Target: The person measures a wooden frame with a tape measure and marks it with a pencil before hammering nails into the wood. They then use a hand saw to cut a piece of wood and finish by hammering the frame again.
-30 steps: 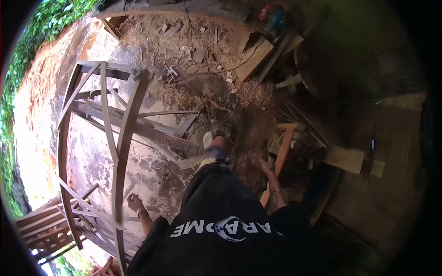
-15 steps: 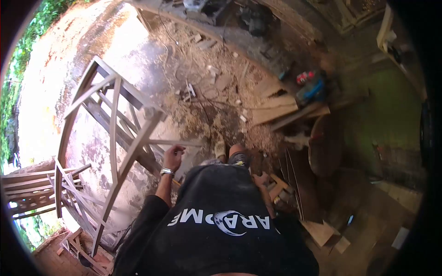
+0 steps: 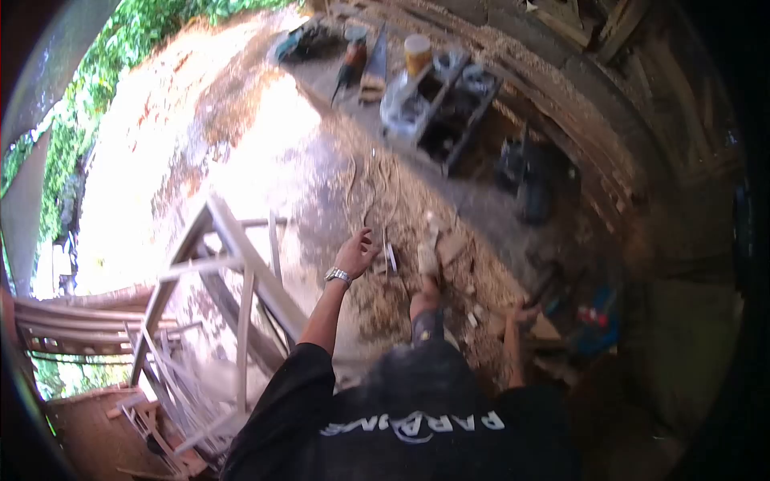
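My left hand (image 3: 357, 255), with a metal watch on its wrist, is held out over the sawdust-strewn floor. Its fingers are loosely bent and apart, and nothing shows in them. A thin pale object (image 3: 390, 255) lies on the floor just beyond the fingertips. To the left of that arm stands a wooden frame (image 3: 249, 272) of curved and straight bars, which neither hand is seen touching. My right hand (image 3: 523, 313) is stretched forward on the right, beside a dark surface. Blur and shadow hide whether its fingers hold anything.
Along the far side runs a low dark bench (image 3: 497, 208). On it are a divided toolbox (image 3: 441, 108), a jar with a yellow label (image 3: 417, 54), a hand saw (image 3: 375, 68) and a dark power tool (image 3: 525, 172). A blue and red tool (image 3: 597, 317) sits at right.
My view has swung left and forward, bringing the toolbox and jar into sight. Both arms now reach farther forward. The wooden frame appears lower in view.
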Action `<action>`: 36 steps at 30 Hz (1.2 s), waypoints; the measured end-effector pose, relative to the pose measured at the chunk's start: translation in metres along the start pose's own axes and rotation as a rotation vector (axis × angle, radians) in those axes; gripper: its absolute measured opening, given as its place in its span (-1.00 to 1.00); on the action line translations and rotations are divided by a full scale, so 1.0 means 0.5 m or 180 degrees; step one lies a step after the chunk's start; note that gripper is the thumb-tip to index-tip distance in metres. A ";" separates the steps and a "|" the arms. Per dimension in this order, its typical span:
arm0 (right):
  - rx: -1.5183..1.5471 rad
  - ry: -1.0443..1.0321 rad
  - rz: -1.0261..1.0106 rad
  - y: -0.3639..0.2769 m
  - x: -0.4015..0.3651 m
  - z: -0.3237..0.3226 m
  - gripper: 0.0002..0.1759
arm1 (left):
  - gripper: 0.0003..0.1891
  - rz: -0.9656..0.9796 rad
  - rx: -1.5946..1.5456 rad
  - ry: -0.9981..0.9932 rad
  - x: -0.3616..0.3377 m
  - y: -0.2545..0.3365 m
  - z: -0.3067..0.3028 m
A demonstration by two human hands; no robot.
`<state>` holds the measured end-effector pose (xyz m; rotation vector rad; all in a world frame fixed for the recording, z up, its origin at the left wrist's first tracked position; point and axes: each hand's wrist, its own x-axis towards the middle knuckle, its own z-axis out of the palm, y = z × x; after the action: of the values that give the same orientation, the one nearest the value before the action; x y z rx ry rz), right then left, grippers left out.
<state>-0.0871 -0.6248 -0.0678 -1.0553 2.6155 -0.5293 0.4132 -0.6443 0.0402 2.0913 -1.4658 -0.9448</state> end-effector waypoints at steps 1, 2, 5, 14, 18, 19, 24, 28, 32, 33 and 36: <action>0.0173 -0.0092 0.0110 -0.034 0.000 -0.012 -0.26 | -0.38 -0.0033 0.0092 0.0223 0.123 -0.052 0.000; -0.0065 0.0106 0.0097 -0.036 0.004 0.013 -0.26 | -0.41 -0.0051 0.0069 0.0282 0.212 -0.031 -0.037; -0.0724 0.0432 -0.0023 -0.056 0.040 0.072 -0.27 | -0.50 0.0499 0.0718 0.0907 0.534 -0.020 -0.098; -0.1200 -0.0497 -0.0262 -0.052 0.087 0.032 -0.17 | -0.47 0.0966 0.2001 0.0847 0.964 0.053 -0.129; -0.1425 -0.1268 0.0544 -0.163 0.114 -0.011 -0.11 | -0.65 0.0864 0.1679 0.1125 0.981 0.063 -0.135; -0.1629 -0.1406 0.0796 -0.158 0.130 -0.004 -0.08 | -0.65 0.0855 0.1302 0.1273 0.969 0.073 -0.147; -0.1402 -0.0093 -0.0662 -0.091 0.108 -0.003 -0.22 | -0.69 -0.0003 -0.1316 0.2041 0.772 0.164 -0.271; 0.0087 0.0292 -0.1777 -0.073 0.022 0.110 -0.93 | -0.60 -0.0259 -0.2951 0.1475 0.452 0.108 -0.276; 0.0693 -0.3400 -0.1810 -0.329 -0.139 0.009 -0.74 | -0.65 0.0061 -0.4880 0.1253 -0.012 0.137 -0.225; 0.0741 -0.3988 -0.1884 -0.389 -0.209 -0.047 -0.70 | -0.71 0.0954 -0.5016 0.1055 -0.091 0.094 -0.161; 0.1778 -0.5938 -0.2735 -0.402 -0.330 -0.020 -0.56 | -0.80 0.1189 -0.6132 0.1322 -0.443 0.146 -0.066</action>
<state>0.1463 -0.6398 0.0459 -1.3079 0.3542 -0.1395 0.3425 -0.4653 0.1762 0.4451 -0.1888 -0.9326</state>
